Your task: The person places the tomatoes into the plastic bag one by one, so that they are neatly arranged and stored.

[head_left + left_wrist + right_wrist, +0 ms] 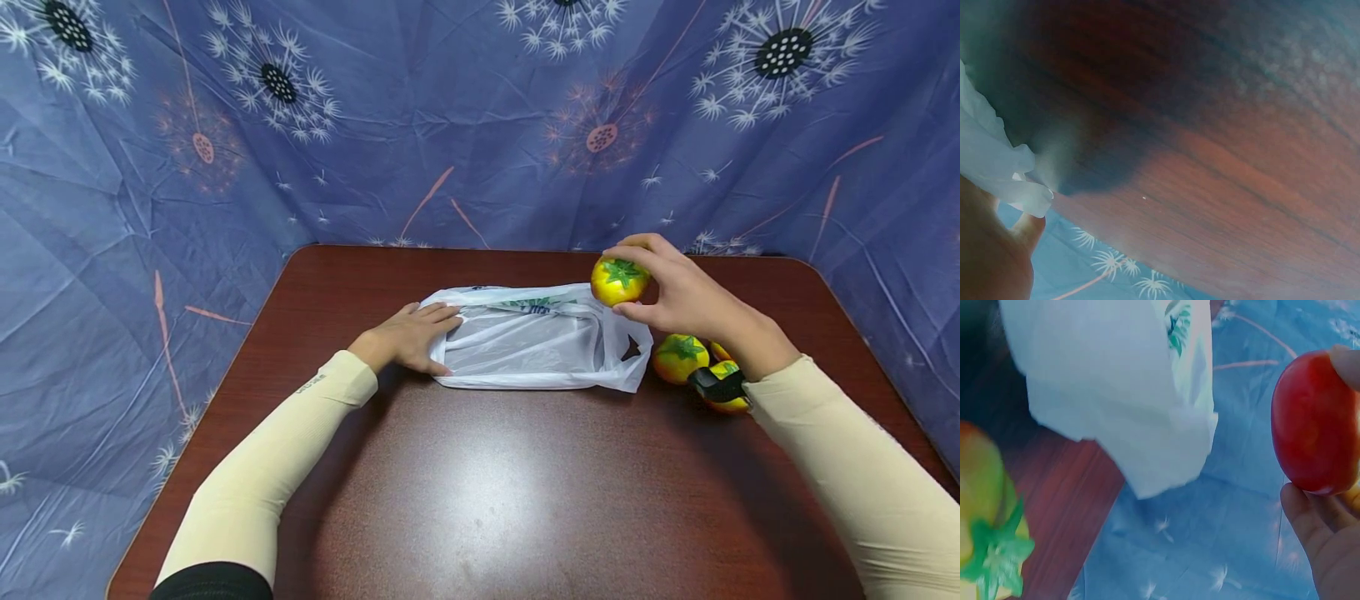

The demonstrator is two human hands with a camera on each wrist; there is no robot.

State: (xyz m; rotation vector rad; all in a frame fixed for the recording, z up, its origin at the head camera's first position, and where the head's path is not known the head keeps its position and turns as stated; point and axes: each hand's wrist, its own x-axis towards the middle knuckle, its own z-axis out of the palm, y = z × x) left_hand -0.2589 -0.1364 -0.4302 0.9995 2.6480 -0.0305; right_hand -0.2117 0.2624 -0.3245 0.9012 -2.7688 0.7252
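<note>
A white plastic bag with green and blue print lies flat on the table, its handle end pointing right. My left hand rests on the bag's left end with its fingers stretched over the plastic; in the left wrist view the thumb is against the bag's edge. Above the bag's right end, my right hand holds a tomato, yellow on top with a green star-shaped calyx. The right wrist view shows this tomato's red underside between thumb and fingers.
More yellow-red tomatoes sit just right of the bag, partly hidden by my right wrist and its black strap. The brown table meets a blue dandelion-patterned cloth at its back and sides.
</note>
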